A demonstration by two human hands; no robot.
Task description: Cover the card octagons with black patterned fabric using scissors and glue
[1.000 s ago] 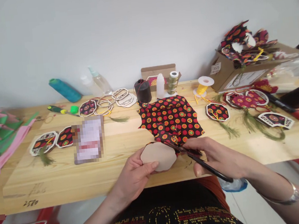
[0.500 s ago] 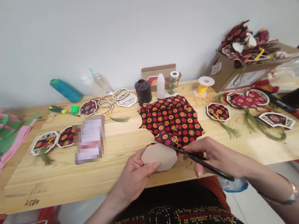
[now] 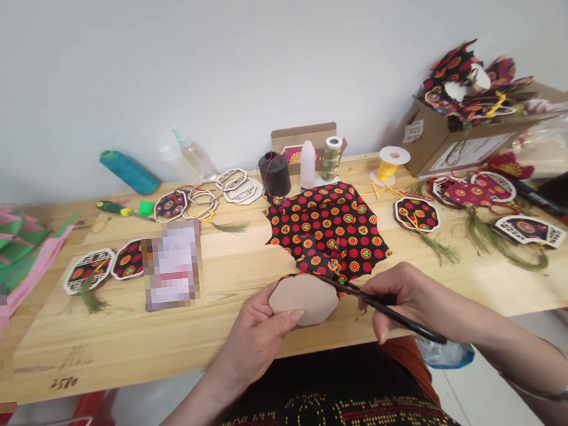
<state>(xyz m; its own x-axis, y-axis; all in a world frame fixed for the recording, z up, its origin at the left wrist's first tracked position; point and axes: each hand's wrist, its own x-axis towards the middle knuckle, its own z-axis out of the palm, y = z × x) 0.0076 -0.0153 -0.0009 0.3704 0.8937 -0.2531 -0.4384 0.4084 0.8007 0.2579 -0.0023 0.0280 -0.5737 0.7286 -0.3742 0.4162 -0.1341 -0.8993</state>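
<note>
My left hand (image 3: 269, 321) is closed on a pale, rounded cardboard piece (image 3: 305, 299), its thumb pressed flat on the face. Patterned fabric shows along the piece's upper and right edges. In my right hand (image 3: 403, 302) is a pair of black scissors (image 3: 391, 313), its blades at the piece's upper right edge. Whether the blades are apart is hard to see. Just beyond them lies a black fabric sheet (image 3: 328, 225) with red and yellow flower dots and jagged edges; a loose flap of fabric rests at its near side, by the scissors.
Behind the fabric stand a black thread spool (image 3: 274, 174), a white bottle (image 3: 307, 164) and a glass jar (image 3: 331, 158). A yellow cord spool (image 3: 387, 173) and a filled cardboard box (image 3: 450, 140) are to the right. Tasselled ornaments (image 3: 416, 215) lie on both sides.
The scissors and my right hand have shifted very slightly, and the right fingers look a little more apart. The whole view has moved a little; my left hand keeps its hold.
</note>
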